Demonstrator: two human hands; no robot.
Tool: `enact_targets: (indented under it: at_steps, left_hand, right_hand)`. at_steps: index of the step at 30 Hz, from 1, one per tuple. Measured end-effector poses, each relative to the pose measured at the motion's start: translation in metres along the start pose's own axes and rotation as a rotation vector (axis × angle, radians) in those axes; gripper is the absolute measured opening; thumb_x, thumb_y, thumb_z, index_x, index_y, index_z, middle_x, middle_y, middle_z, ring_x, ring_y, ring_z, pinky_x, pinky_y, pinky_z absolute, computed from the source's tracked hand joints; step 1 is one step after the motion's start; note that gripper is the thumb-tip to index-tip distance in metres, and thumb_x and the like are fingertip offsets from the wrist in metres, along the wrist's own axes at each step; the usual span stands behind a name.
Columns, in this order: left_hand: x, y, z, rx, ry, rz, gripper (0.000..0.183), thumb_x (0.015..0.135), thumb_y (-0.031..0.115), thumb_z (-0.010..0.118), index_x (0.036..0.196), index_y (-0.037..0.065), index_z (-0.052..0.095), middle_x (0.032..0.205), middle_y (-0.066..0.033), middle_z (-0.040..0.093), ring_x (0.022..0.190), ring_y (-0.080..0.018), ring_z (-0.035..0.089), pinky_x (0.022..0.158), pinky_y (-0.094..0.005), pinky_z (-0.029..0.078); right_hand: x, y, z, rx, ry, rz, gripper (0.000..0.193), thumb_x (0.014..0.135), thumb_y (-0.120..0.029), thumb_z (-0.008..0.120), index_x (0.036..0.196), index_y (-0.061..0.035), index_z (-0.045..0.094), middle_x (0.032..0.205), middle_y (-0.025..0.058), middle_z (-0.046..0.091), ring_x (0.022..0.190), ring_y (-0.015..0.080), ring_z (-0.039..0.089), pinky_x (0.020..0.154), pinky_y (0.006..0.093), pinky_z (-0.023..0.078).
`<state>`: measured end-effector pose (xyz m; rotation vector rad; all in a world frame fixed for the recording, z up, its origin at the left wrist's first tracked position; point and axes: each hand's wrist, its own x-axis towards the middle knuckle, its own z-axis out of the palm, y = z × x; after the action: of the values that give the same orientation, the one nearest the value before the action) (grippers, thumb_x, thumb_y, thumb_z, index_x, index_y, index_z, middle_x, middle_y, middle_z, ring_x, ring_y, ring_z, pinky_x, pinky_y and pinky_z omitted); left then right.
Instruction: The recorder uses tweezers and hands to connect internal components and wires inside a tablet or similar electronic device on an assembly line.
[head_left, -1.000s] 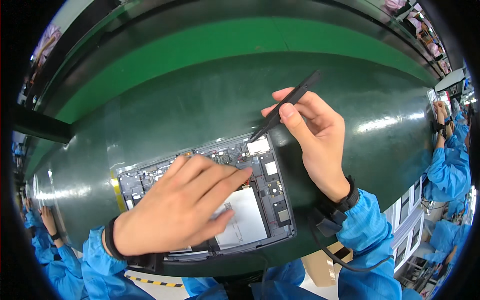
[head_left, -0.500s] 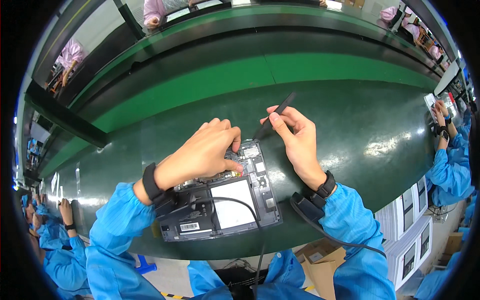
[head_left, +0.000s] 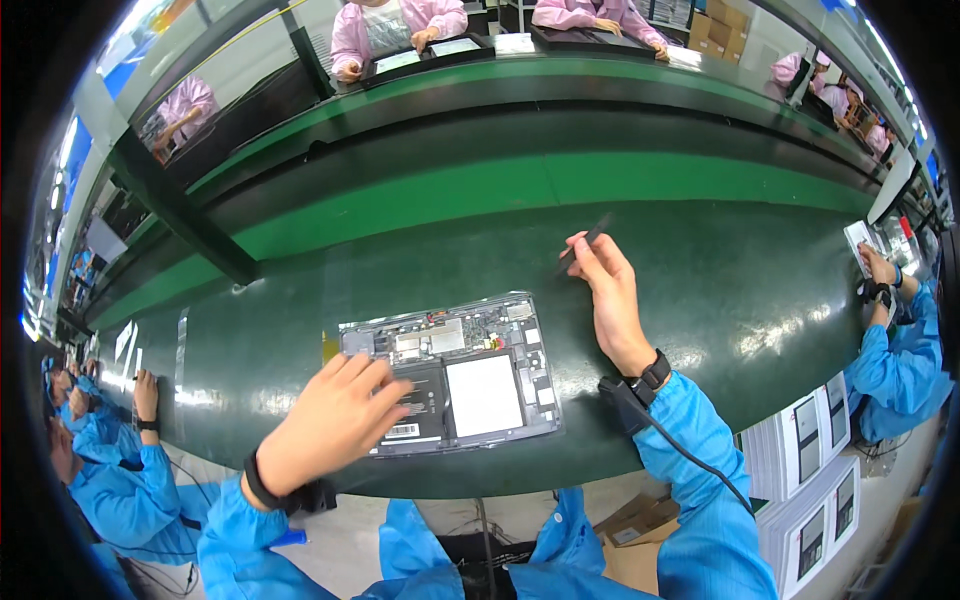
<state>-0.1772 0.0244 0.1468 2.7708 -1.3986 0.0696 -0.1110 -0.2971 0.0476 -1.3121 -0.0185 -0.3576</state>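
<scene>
Fingers [head_left: 375,385] of my left hand [head_left: 325,425] rest loosely spread on the opened tablet [head_left: 450,375]; right hand [head_left: 610,295], at its 2 o'clock, pinches a black stylus [head_left: 583,243] above the counter [head_left: 740,290].

Single head view is looking steeply down, fairly close, onto green bench [head_left: 300,300]; edges are bending, probably fisheye, far rows tiny.

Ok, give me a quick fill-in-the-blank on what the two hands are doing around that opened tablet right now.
1. The left hand rests on the opened tablet's ____ end.
2. The right hand pinches a thin dark ____ between its fingertips.
3. The right hand is held over the ____ conveyor belt, apart from the tablet.
4. Both wrists wear a dark ____.

Missing words: left; tool; green; strap
</scene>
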Motion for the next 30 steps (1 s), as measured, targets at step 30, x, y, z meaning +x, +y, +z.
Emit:
enact_targets:
  at_steps: [30]
  left_hand:
    - [-0.046,0.103,0.000,-0.418,0.694,0.355,0.028,0.072,0.016,0.060,0.096,0.001,0.062,0.090,-0.0055,0.056,0.086,-0.0207,0.054,0.082,-0.0347,0.044]
  right_hand:
    - [-0.042,-0.024,0.099,-0.093,-0.466,0.244,0.020,0.096,-0.016,0.059,0.110,-0.0010,0.058,0.084,0.0018,0.061,0.076,0.0094,0.055,0.072,0.0251,0.043]
